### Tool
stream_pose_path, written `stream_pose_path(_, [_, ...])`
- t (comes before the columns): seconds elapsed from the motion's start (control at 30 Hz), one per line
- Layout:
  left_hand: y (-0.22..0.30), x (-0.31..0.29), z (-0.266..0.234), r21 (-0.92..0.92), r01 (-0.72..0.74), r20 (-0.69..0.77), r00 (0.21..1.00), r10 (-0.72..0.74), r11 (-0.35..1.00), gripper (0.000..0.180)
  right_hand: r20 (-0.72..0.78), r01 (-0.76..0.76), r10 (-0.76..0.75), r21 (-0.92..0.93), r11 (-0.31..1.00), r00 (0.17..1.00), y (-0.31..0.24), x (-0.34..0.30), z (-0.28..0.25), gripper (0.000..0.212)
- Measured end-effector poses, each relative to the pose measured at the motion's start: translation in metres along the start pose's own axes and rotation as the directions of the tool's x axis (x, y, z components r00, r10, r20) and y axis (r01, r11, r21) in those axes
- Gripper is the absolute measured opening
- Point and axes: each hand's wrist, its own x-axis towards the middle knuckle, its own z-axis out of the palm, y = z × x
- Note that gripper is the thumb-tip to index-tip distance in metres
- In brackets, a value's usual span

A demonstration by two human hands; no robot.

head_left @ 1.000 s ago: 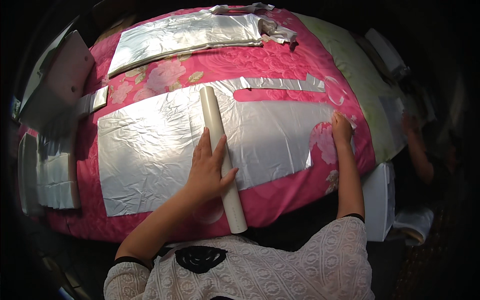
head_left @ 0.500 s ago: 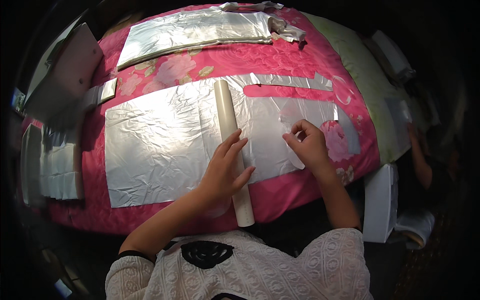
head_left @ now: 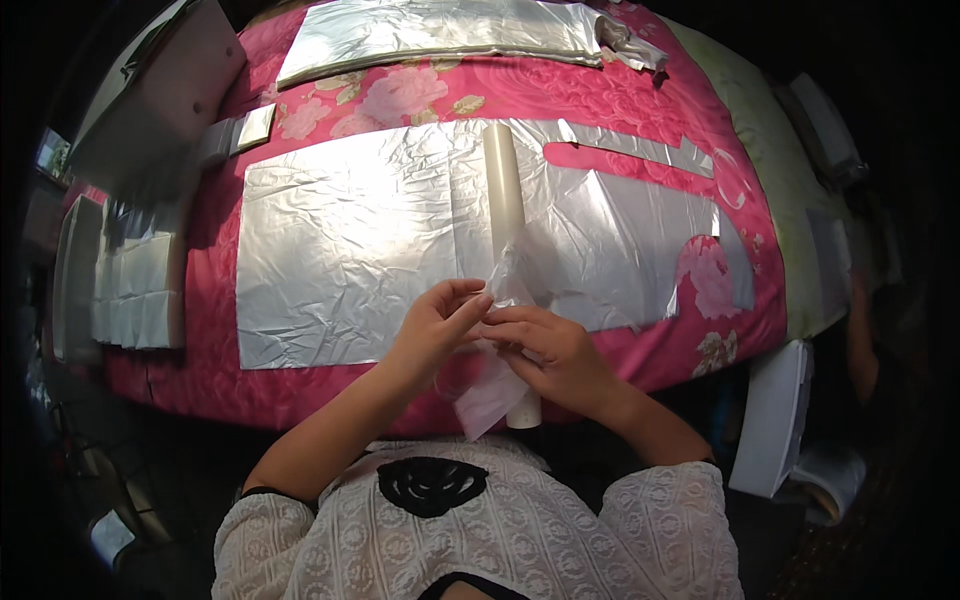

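Observation:
Both my hands meet over the lower part of a long cream tube [head_left: 505, 190]. My left hand [head_left: 432, 325] pinches a thin see-through plastic bag [head_left: 490, 398] between thumb and fingers. The fingers of my right hand [head_left: 560, 358] are closed on the same crumpled plastic, which hangs below them and also bunches up above. Beneath the tube lies a flat stack of silvery-white plastic bags [head_left: 340, 250], with long handle strips at its right end. The tube crosses this stack, and its near end sticks out past the bed edge.
Another silvery stack of bags [head_left: 430, 35] lies at the far side of the pink flowered bedspread [head_left: 400, 95]. Wrapped white packs [head_left: 140, 270] stand at the left. A white box [head_left: 770, 420] is at the lower right, below another person's arm [head_left: 860, 340].
My left hand has left the tube and now pinches the plastic. My right hand has moved left, bringing the thin bag across the tube. The whole view has shifted slightly.

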Motion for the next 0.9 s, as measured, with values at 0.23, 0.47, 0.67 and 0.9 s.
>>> stream_pose_path(0.23, [-0.01,0.013,-0.01,0.061,0.036,0.023,0.999,-0.038,0.997,0.03,0.029,0.129,-0.127,-0.097,0.987,0.992,-0.001,-0.003,0.005,0.03])
stream_pose_path(0.47, [-0.012,0.013,-0.011,-0.013,0.042,0.085,0.996,-0.041,0.999,0.025,-0.349,-0.216,0.098,-0.318,0.923,0.932,-0.008,0.001,-0.004,0.05])
stream_pose_path(0.67, [-0.012,0.015,-0.007,-0.071,0.049,0.118,0.992,-0.041,0.996,0.032,-0.128,-0.328,0.417,0.432,0.84,0.9,0.015,-0.009,-0.01,0.051])
stream_pose_path(0.9, [-0.011,0.015,-0.016,-0.167,0.089,0.06,0.995,-0.08,0.982,0.023,-0.268,-0.467,0.583,0.389,0.794,0.767,0.089,-0.062,-0.169,0.049])
